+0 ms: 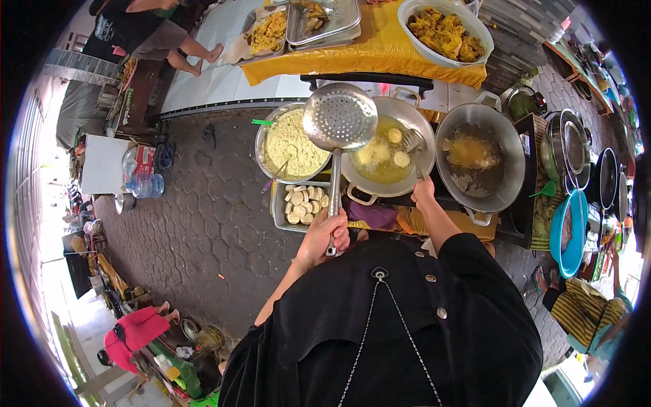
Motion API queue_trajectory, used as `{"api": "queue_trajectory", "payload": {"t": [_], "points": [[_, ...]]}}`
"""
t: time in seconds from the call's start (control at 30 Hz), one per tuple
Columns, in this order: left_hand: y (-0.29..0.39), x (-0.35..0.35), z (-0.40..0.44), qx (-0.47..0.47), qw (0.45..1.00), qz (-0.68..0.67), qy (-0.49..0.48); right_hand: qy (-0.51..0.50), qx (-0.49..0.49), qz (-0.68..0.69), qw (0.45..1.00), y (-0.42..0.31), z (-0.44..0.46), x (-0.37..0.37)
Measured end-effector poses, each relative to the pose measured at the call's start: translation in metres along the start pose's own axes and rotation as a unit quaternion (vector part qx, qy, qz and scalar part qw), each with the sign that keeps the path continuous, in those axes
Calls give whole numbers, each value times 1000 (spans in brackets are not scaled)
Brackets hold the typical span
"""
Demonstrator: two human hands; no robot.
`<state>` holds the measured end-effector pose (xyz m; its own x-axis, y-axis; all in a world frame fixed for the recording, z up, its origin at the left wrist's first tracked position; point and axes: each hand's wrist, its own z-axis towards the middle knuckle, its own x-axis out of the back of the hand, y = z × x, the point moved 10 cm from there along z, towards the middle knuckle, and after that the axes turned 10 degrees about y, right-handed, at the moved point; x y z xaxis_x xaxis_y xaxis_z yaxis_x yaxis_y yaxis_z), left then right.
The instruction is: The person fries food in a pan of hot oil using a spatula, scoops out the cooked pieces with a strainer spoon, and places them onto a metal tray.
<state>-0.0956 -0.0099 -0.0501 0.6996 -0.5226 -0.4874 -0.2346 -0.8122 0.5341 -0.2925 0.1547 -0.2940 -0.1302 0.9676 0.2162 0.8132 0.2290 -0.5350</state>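
My left hand (327, 235) is wrapped round the handle of a large perforated skimmer (340, 117), which hangs over the gap between a batter bowl (295, 144) and a wok. My right hand (424, 193) grips a slotted spatula (411, 141) whose blade dips into that wok (388, 186). Several round pieces (401, 159) float in its yellow oil. Yellowish batter and a green-handled utensil are in the bowl. Below it a metal tray (288, 224) holds pale slices (305, 205). A second wok (480, 197) on the right has food frying in dark oil.
Beyond the woks, a yellow-covered table (380, 51) bears trays and a white basin (444, 55) of fried food. People stand at the upper left, lower left and lower right. Pans and a blue basin (575, 237) are at right; a water jug (146, 185) is at left.
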Motion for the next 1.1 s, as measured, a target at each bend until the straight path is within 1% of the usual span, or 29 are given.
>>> {"api": "queue_trajectory", "payload": {"t": [0.03,0.1,0.13,0.2,0.23,0.27,0.3,0.33,0.4,0.43,0.5,0.53,0.6,0.63,0.67,0.7,0.73,0.77,0.8,0.83,0.9,0.93,1.0,1.03,1.07,1.1], "points": [[1,-1,-1,0,1000,-1,0,0,0,-1,1000,0,0,0],[2,-1,-2,2,1000,1,14,-14,46,-72,996,-4,0,-3],[1,-1,-2,2,1000,1,14,-14,46,-73,996,-2,2,-4],[2,0,-1,0,1000,-4,19,-1,134,-158,978,-12,5,-10],[2,0,-1,0,1000,-5,19,0,134,-159,978,-8,9,-11],[2,0,0,-1,1000,-5,20,34,221,-238,945,-19,8,-11],[2,0,0,-1,1000,-4,21,68,303,-314,897,-29,6,-14],[3,-1,0,-1,1000,-4,21,68,303,-314,897,-32,0,-13],[3,-1,-1,0,1000,-2,26,73,324,-378,864,-50,-29,-13],[3,-1,-1,0,1000,-2,26,73,324,-378,864,-57,-40,-12],[2,0,0,6,1000,-4,26,34,305,-432,848,-57,-53,-18],[2,0,0,6,1000,-4,25,34,305,-432,848,-54,-52,-18],[2,1,1,4,1000,4,21,52,335,-436,834,-49,-45,-21],[2,-1,1,4,1000,5,21,52,335,-435,834,-15,4,-19],[3,-2,0,3,1000,5,23,77,438,-603,662,11,44,-35],[4,-2,-1,3,1000,6,25,96,513,-728,444,38,76,-78],[4,-2,0,2,1000,6,27,95,513,-728,445,20,42,-53],[3,-1,0,4,1000,4,26,54,416,-585,694,-7,13,-36],[3,-1,0,6,1000,3,24,8,280,-388,878,-28,-24,-26],[3,0,1,6,1000,3,25,8,280,-387,878,-28,-21,-26],[3,2,2,0,999,25,26,20,366,-517,774,-35,-22,-34],[3,1,1,0,999,25,25,21,366,-517,774,-35,-23,-34],[8,2,1,-10,998,44,37,-11,374,-549,747,-30,-27,-41],[8,2,0,-10,998,43,37,-11,375,-550,747,-27,-25,-44],[10,2,1,-13,998,46,38,-8,426,-666,612,-16,-25,-57],[10,2,1,-16,998,50,38,-3,463,-760,457,-4,-23,-66]]}}
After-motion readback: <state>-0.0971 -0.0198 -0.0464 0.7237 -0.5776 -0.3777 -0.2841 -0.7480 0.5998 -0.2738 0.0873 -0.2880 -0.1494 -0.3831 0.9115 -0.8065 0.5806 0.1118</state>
